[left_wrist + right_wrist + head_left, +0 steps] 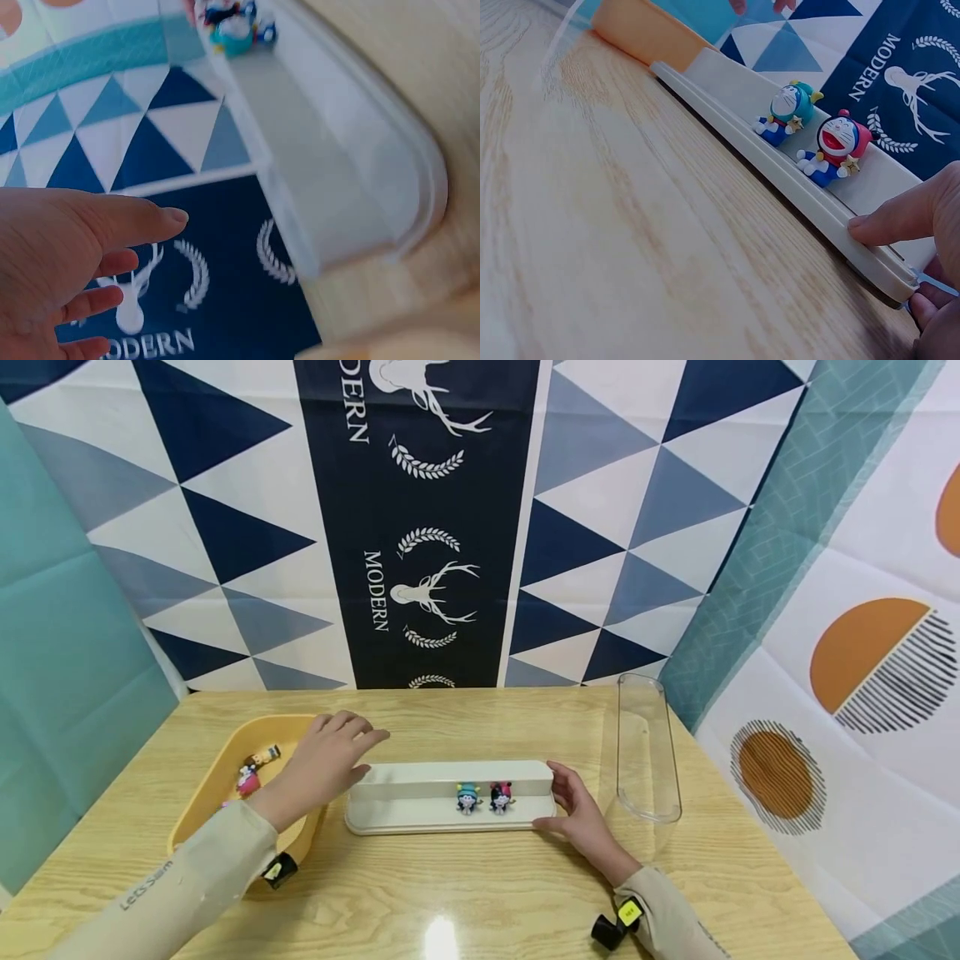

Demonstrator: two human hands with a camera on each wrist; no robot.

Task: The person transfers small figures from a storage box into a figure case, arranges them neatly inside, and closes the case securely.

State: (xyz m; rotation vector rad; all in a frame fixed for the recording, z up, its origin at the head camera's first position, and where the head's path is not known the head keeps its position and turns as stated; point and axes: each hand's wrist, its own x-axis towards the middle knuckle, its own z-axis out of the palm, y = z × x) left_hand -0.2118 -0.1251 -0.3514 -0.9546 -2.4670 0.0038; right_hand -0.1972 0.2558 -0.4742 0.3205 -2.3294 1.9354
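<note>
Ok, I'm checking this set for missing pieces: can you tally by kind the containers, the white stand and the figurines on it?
Doraemon figurines, teal hood: 1
Doraemon figurines, pink hood: 1
White stepped display stand: 1
Clear plastic case: 1
Yellow bin: 1
Total: 5

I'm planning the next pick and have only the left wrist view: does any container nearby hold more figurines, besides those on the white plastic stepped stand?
Observer: Yes. In the head view, small multicoloured figurines lie inside the yellow rounded plastic bin beside the stand.
Operator: And the far end, where I can't see: how does the right hand hold the stand there?
Observer: It grips the right end, and the right wrist view shows its thumb resting on the front edge.
</note>
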